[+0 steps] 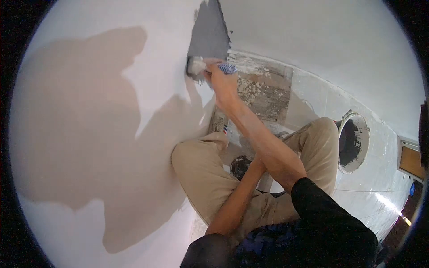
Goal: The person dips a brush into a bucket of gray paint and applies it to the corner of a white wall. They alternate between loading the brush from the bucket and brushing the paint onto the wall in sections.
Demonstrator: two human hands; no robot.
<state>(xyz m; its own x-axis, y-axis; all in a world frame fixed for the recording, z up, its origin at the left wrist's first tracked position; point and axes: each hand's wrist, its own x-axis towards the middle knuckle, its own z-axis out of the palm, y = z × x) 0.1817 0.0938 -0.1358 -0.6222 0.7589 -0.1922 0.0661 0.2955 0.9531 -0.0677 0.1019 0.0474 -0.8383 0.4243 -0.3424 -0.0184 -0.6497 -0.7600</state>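
My right hand is closed around a brush with a pale head and a blue-and-white patterned handle end. The brush head lies against a dark grey coated patch low on the wall, near the corner. My left forearm passes under my right forearm, which hides the left hand and its fingers.
Beside my right knee stands a white bucket with dark grey residue inside. Crumbled debris covers a rough floor patch in front of me. White wall rises close on the left; pale floor tiles extend to the right.
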